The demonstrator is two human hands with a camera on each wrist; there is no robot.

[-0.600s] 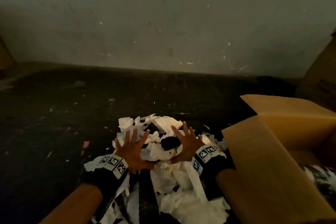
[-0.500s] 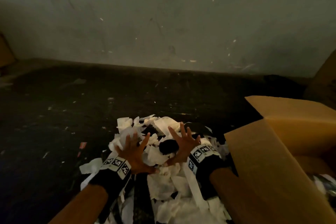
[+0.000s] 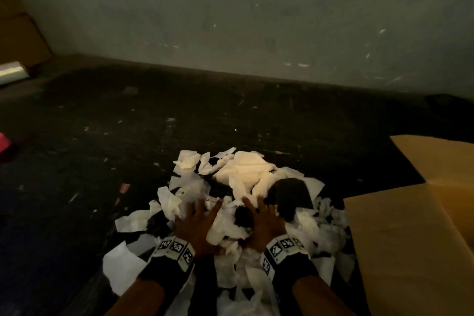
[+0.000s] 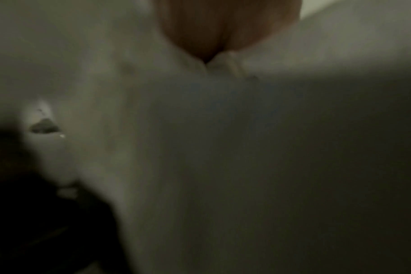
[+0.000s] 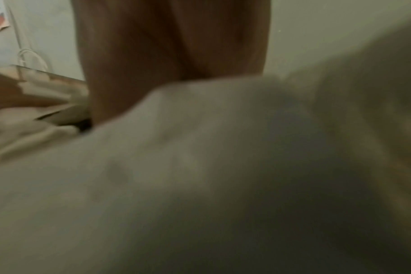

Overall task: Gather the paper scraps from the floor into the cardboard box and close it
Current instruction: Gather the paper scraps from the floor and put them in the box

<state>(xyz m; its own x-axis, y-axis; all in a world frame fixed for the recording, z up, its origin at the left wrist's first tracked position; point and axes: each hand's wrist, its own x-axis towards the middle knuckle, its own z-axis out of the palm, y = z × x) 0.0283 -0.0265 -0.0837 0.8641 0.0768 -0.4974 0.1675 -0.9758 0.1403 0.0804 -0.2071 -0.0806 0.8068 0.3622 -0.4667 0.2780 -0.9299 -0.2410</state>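
**Both hands down on scrap pile, box open at right**

On the dark floor (image 3: 107, 136) sits a heap of white paper scraps (image 3: 246, 174), torn and crumpled, mixed with some dark pieces, incl. a larger dark chunk (image 3: 289, 194) near the heap's right side. Cardboard box (image 3: 415, 238) stands just right of the heap, flaps up and open; its inside is barely in view, so what it holds cannot be told. Most scraps on the floor, so gathering looks early or mid-way; closing not yet done.

Left hand (image 3: 197, 228) lies palm down on the near-left of the heap, fingers spread and mostly straight, tips blurred and sunk among the scraps. Right hand (image 3: 264, 223) same posture on the near-right, fingers extended toward the dark chunk. Neither has hold of anything that shows; they press or rest on paper. Hands set apart, one each side, likely to bracket a bundle and scoop it together before lifting toward the box.

Left wrist view: almost all blurred pale paper right against the lens, fingers (image 4: 223, 27) at top touching it. Right wrist view: same, fingers (image 5: 171, 46) straight over pale paper; more scraps at left edge.

Both wrists wear black bands (image 3: 174, 251) with square black-and-white tracking markers, no readable text. Small pink object (image 3: 3, 143) at far left edge, unidentifiable. Grey wall (image 3: 230, 20) behind. No brand or writing legible on the box; a printed sheet in the right wrist view's top-left corner is too blurred to read
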